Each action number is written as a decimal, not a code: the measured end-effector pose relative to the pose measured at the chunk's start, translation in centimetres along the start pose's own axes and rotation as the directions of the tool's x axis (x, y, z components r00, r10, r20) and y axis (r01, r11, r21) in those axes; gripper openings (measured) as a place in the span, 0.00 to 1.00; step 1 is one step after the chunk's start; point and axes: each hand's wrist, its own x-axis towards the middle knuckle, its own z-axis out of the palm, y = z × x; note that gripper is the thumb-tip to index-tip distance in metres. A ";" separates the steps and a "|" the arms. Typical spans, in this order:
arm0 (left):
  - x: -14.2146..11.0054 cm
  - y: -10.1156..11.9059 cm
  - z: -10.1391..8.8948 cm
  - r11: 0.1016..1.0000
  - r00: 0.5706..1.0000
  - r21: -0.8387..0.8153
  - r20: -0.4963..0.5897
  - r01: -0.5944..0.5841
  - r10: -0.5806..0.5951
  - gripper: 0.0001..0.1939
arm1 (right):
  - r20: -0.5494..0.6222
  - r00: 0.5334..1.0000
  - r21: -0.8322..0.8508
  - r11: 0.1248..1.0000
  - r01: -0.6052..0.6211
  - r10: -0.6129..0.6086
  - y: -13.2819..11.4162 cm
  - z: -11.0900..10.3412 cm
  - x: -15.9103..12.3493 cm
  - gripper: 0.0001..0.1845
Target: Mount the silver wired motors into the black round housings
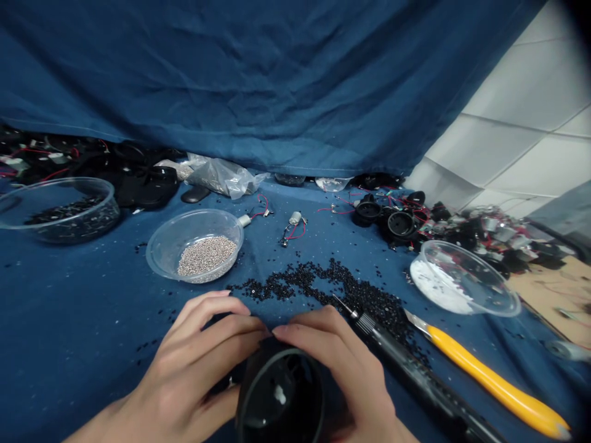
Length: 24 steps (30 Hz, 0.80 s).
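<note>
Left hand (184,363), right hand (335,369) grip a black housing (244,400) (nothing legible).

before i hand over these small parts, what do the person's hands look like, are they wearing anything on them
The left hand and right hand are bare: no gloves, rings, watch or bracelet show. The fingernails look short and unpainted. The left forearm is bare as far as the view reaches, with no sleeve visible.
</note>
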 end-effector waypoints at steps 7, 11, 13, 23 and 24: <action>0.1 0.4 0.3 0.999 1.000 -0.049 0.006 0.015 -0.014 0.10 | 0.193 0.964 -0.006 0.983 0.185 -0.181 1.2 -1.5 0.9 0.33; 0.0 0.6 0.4 0.997 1.000 -0.071 0.022 0.016 -0.015 0.09 | 0.187 0.972 -0.002 0.989 0.146 -0.143 0.9 -1.3 1.2 0.32; -0.1 0.7 0.5 0.995 1.000 -0.096 0.019 0.019 -0.018 0.08 | 0.152 0.981 0.010 0.993 0.118 -0.118 0.8 -1.1 1.1 0.27; -0.2 1.1 0.8 0.986 0.997 -0.163 -0.071 0.026 -0.038 0.07 | 0.076 0.993 0.079 0.993 0.087 -0.093 0.3 -0.1 1.5 0.25; -0.2 1.1 0.8 0.987 0.997 -0.161 -0.073 0.026 -0.038 0.07 | 0.076 0.993 0.076 0.993 0.085 -0.091 0.2 -0.1 1.6 0.25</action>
